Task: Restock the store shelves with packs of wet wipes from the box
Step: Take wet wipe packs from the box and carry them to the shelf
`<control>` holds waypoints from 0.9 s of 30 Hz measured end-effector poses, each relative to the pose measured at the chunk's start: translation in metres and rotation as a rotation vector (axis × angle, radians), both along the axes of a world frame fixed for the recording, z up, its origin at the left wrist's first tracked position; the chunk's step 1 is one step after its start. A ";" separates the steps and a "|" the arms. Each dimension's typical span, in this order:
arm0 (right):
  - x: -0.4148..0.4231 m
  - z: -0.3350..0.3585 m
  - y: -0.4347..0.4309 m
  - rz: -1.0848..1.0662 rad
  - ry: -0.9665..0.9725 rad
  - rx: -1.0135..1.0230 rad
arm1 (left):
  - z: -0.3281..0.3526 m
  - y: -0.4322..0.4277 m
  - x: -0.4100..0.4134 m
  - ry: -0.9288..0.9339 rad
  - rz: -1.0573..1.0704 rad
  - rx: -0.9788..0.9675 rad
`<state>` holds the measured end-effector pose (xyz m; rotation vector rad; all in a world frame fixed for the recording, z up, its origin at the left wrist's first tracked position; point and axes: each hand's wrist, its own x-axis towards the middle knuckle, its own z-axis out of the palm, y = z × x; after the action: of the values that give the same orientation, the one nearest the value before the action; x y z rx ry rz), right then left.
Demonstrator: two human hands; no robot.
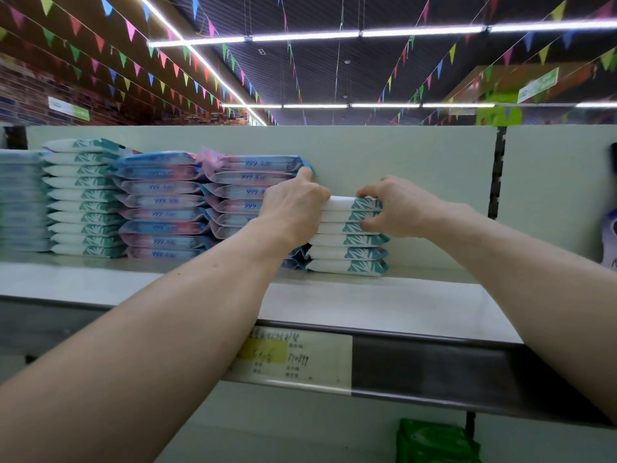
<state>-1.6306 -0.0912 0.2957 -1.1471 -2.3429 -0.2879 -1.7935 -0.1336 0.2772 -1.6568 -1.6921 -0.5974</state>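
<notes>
Head view: both arms reach up to the top shelf (417, 305), where a short stack of white-and-teal packs (347, 242) lies flat near the pale back panel (400, 155). The stack is six packs high and sits just right of the pink-and-blue packs (240, 192), touching them at its lower left.

The left hand (293, 208) covers the left end of the stack, its back to the camera. Its knuckles are bent and its grip is closed on the upper packs, though the fingertips are hidden behind the hand. One digit points up against the blue corner of the topmost pink-and-blue pack.

The right hand (397, 208) takes the right end. Its fingers curl over the top pack and the thumb presses in under the third, so the grip pinches the top three packs between them.

Further left stand a second column of pink-and-blue packs (163, 208) and a taller white-and-teal column (83, 202), with blurred pale-blue packs at the far edge.

A price label (300, 355) is fixed to the shelf's front rail, between the two forearms. Something green (437, 442) shows on the level below — too blurred to identify. Overhead hang strings of coloured bunting (133, 61) and light strips (300, 35).
</notes>
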 end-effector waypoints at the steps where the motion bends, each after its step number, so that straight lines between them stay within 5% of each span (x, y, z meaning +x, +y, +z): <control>1: 0.000 -0.001 0.000 -0.001 -0.004 0.013 | -0.001 0.000 0.000 0.000 -0.001 0.002; 27: -0.010 -0.008 0.002 -0.090 -0.142 0.153 | -0.007 0.005 -0.004 0.019 0.024 0.038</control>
<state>-1.6407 -0.0890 0.2874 -1.1935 -2.3466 -0.5882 -1.7978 -0.1288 0.2705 -1.6084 -1.6751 -0.5961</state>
